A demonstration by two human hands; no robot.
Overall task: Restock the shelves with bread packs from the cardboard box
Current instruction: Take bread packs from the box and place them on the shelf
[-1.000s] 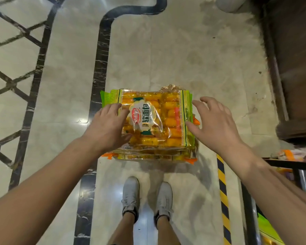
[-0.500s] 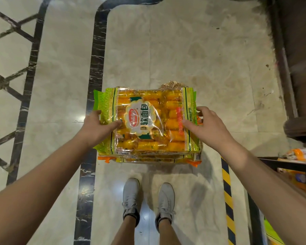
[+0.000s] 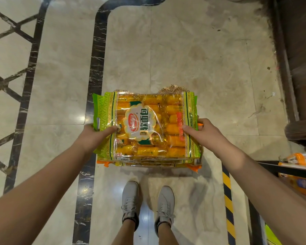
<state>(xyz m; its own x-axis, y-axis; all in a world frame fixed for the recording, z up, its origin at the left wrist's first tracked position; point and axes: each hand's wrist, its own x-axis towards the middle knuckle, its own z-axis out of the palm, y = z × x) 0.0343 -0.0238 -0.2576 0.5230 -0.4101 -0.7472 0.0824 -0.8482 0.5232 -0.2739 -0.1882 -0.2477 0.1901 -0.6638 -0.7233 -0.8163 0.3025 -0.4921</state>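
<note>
Holding a stack of flat clear-plastic bread packs (image 3: 145,124) out front, level, above the beige marble floor with black inlay lines (image 3: 184,50). The stack is clamped from both short ends, probably because the glossy packs would slide off each other if it tipped. It's in mid-air, in front of the body, not resting on anything.

The black metal shelf (image 3: 290,169) at lower right carries orange-wrapped goods and is likely where the stack goes. It is near the right forearm but apart from the stack. The cardboard box is not in view.

The left hand (image 3: 94,137) grips the left end with the thumb pressed on the top film. Its fingers are hidden under the stack, so presumably they support it. The right hand (image 3: 207,135) grips the right end with the thumb on top and fingers curled round the edge.

The top pack shows rows of small orange-yellow wrapped rolls through clear film. It has a white scalloped label with a red logo in the centre and green patterned bands at both ends. Orange-edged packs sit beneath it; I can't tell how many.

Grey sneakers (image 3: 131,200) are below the stack, and a yellow-black hazard stripe (image 3: 228,200) runs beside the shelf.
</note>
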